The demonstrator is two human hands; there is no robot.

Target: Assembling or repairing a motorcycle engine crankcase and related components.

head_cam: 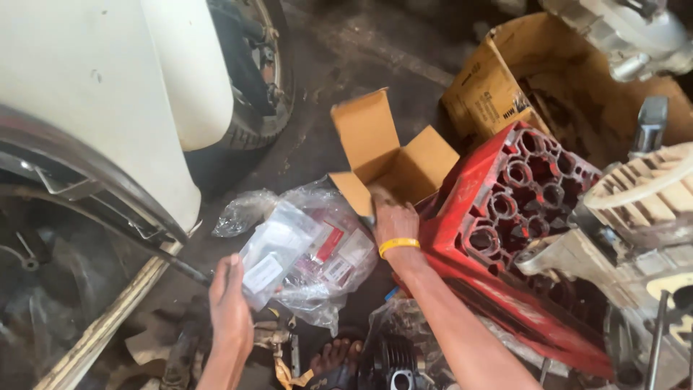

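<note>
Left hand (229,303): I closed its grip on a clear packet (273,253).
Right hand (392,217): reached into the carton (386,155); grip unclear.
Right: red crate (505,217).

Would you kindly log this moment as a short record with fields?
Setting: cluttered workshop floor
Left hand: holds a small clear packet in its grip
Right hand: reaches into an open cardboard box; yellow wristband
Between the hands: clear plastic bag of packets
Right of the box: red plastic crate on its side
Left: white vehicle panel
</note>
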